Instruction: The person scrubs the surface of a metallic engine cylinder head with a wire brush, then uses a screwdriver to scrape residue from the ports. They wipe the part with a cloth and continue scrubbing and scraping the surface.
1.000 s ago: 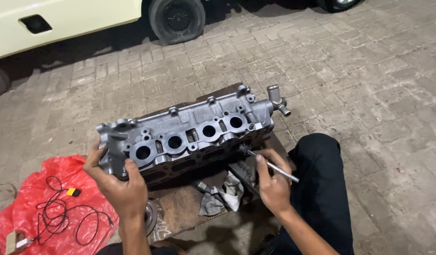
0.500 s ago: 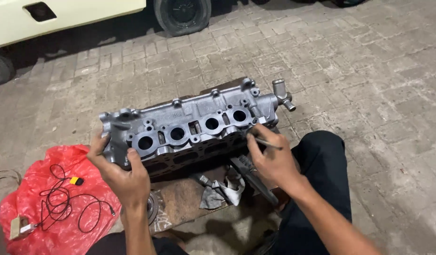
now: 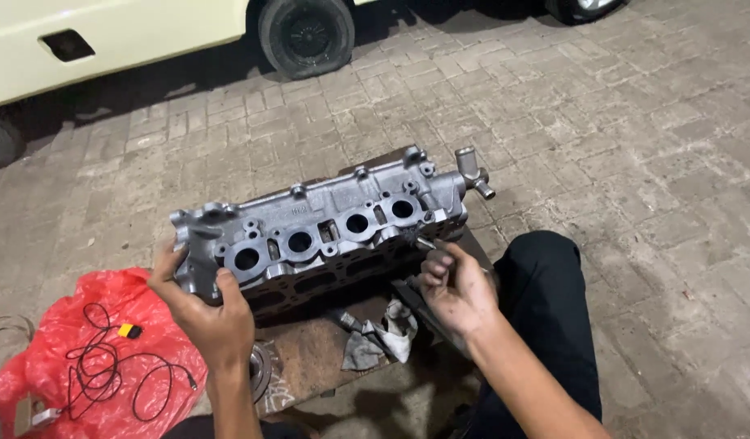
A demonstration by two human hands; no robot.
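A grey aluminium cylinder head point(image 3: 326, 223) with a row of round ports lies on a wooden board point(image 3: 318, 358) over brick paving. My left hand point(image 3: 204, 309) grips its left end, thumb over the front face. My right hand point(image 3: 456, 284) is at the head's lower right corner, fingers closed on a thin metal tool point(image 3: 424, 242) whose tip touches the casting near the rightmost port. A pipe stub point(image 3: 472, 171) sticks out at the head's far right end.
A red plastic bag point(image 3: 74, 358) with a black cable and a small orange part lies at the left. A grey rag point(image 3: 383, 333) and a round metal part point(image 3: 260, 370) sit on the board. A pale car point(image 3: 115, 41) and its wheel point(image 3: 306, 36) stand behind. My black-trousered knee point(image 3: 546, 293) is at the right.
My right hand has moved up and left from beside the head to its lower right corner, bringing the thin tool against the casting. My left hand has kept its grip.
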